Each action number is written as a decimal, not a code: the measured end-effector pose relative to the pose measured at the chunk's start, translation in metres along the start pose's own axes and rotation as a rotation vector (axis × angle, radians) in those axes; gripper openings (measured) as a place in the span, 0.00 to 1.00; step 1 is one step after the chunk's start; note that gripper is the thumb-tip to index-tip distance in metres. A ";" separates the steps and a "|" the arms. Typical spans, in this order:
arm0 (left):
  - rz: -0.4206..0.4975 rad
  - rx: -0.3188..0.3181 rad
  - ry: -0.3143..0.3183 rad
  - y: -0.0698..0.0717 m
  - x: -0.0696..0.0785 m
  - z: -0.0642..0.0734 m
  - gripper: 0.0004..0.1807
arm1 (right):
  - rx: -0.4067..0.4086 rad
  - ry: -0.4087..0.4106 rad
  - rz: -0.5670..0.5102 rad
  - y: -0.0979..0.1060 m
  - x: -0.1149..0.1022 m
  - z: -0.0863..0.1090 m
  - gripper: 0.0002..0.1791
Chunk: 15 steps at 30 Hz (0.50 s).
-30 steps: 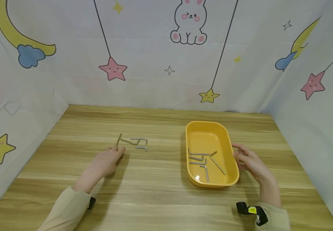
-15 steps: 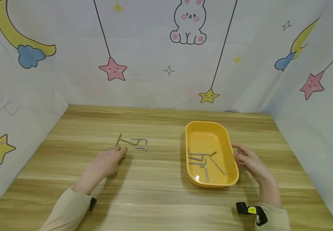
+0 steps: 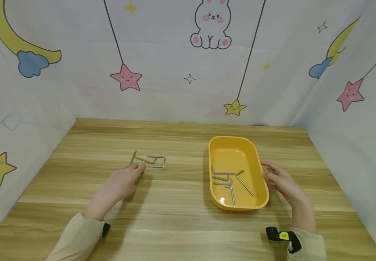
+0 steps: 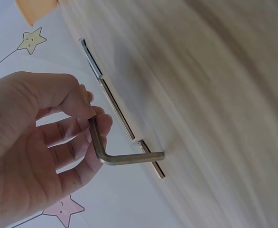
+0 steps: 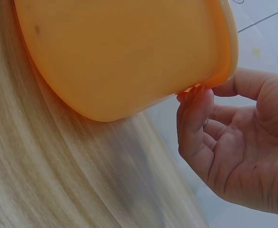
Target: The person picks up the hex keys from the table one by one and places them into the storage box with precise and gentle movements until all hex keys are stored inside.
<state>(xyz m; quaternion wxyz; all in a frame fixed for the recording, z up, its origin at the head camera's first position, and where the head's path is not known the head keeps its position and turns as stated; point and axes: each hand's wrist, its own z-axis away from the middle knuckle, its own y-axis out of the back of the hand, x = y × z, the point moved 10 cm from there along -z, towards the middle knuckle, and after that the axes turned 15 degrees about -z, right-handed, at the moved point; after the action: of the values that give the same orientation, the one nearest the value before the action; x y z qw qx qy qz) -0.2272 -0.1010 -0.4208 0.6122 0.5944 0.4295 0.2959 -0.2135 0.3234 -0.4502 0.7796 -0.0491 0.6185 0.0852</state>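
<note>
Bronze L-key (image 4: pixel 111 160) in left grip (image 3: pixel 121 183)

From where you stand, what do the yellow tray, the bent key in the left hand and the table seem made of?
Yellow tray: probably plastic, smooth and glossy, with a bright highlight inside.
Bent key: likely metal, bronze-toned, with a dull sheen.
Table: wood or a wood-look surface, perhaps satin, showing streaky grain.

left grip (image 3: pixel 119 183) shifted right, nearer short key (image 3: pixel 158 166)
</note>
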 end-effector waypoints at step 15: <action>0.004 0.099 -0.015 0.012 0.013 -0.006 0.13 | -0.003 -0.002 -0.005 0.000 0.000 0.001 0.33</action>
<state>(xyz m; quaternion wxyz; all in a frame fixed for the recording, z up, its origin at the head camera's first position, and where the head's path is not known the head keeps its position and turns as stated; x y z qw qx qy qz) -0.2250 -0.0854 -0.4104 0.5847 0.6269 0.4377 0.2712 -0.2128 0.3235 -0.4503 0.7803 -0.0517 0.6175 0.0843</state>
